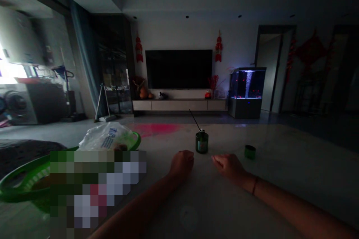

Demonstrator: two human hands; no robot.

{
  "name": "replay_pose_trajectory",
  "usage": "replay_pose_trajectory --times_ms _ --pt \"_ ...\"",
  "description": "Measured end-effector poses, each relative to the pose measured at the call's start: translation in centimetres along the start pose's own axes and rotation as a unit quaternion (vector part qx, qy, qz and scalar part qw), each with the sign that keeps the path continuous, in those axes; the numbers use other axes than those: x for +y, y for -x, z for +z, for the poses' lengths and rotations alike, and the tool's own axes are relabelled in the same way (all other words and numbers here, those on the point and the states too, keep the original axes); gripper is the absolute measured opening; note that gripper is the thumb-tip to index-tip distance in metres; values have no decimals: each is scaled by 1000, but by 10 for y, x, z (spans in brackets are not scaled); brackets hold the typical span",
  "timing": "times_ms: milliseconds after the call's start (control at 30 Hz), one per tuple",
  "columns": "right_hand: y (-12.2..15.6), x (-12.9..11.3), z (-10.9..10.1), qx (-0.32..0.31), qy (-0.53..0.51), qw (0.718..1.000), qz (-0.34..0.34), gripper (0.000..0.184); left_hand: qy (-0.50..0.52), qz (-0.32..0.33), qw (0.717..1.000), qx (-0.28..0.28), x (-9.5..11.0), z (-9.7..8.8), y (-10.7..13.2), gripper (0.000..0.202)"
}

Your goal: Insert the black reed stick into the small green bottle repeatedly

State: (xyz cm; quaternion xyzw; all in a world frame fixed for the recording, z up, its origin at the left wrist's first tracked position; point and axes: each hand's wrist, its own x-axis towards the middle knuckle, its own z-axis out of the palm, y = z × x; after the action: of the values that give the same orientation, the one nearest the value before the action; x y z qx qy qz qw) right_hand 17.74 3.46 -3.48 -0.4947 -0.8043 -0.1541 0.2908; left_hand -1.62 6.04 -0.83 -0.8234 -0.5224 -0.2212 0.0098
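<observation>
Head: left hand (181, 163), right hand (230, 165) near 1 green bottle (202, 144).

A gap lies between the left grip (182, 165) and the right grip (229, 167), with the green bottle (202, 145) blocking its far end and a thin stick (194, 118) slanting above. The worktop (294, 164) lies open right of the small green cylinder (250, 152); the green basket (25, 196) obstructs the left

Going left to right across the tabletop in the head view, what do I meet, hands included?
Green basket, left hand, green bottle, right hand, small green container.
</observation>
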Motion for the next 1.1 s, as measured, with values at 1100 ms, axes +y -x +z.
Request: replay_pose_trajectory --times_ms 1100 --pt "-94 17 -17 -5 -156 971 179 44 -207 95 973 28 -19 -7 -2 31"
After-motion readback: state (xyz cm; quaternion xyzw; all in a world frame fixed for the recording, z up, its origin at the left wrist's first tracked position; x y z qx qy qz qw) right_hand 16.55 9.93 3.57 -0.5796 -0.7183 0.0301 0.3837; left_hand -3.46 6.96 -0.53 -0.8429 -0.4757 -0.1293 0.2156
